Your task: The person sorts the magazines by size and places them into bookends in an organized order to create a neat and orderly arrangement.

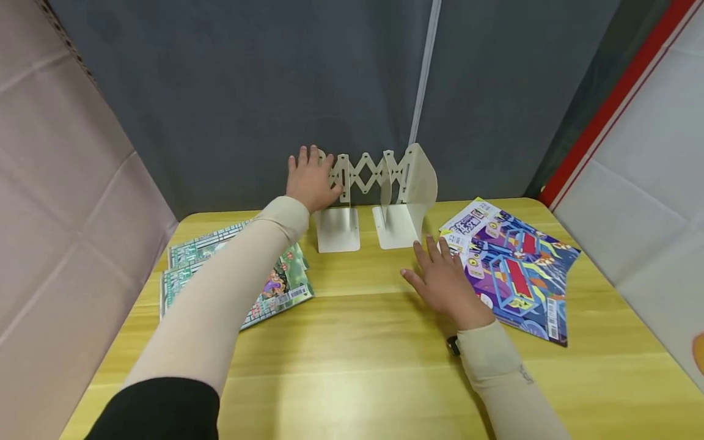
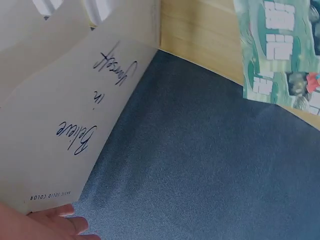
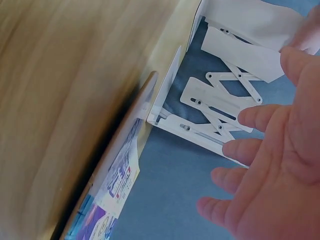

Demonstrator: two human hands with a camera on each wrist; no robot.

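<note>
Head view: left hand (image 1: 310,180) at twelve o'clock on the yellow table (image 1: 357,342), fingers laid over the left end panel of the cream expanding bookend (image 1: 376,195), thumb round its near edge, so holding it. Bookend upright against the grey backdrop (image 1: 247,91), lattice partly stretched. Right hand (image 1: 442,278) at about two o'clock from table centre, flat and spread, palm down, just short of the bookend's right base plate and touching or nearly touching the purple magazine (image 1: 517,269) at three o'clock. Green magazines (image 1: 242,275) at nine o'clock, partly under the left forearm. Best done, probably, by keeping the left panel pinned upright and moving the far panel straight along the wall so the lattice runs without twisting.

Left wrist view: only fingertips (image 2: 60,220) seen at seven o'clock, against the panel's lower edge beneath the printed script; grip itself mostly out of sight. Green magazine corner at one o'clock.

Right wrist view: right hand wide, fingers (image 3: 250,150) spread and empty, lattice beyond at twelve o'clock, purple magazine at seven o'clock.
</note>
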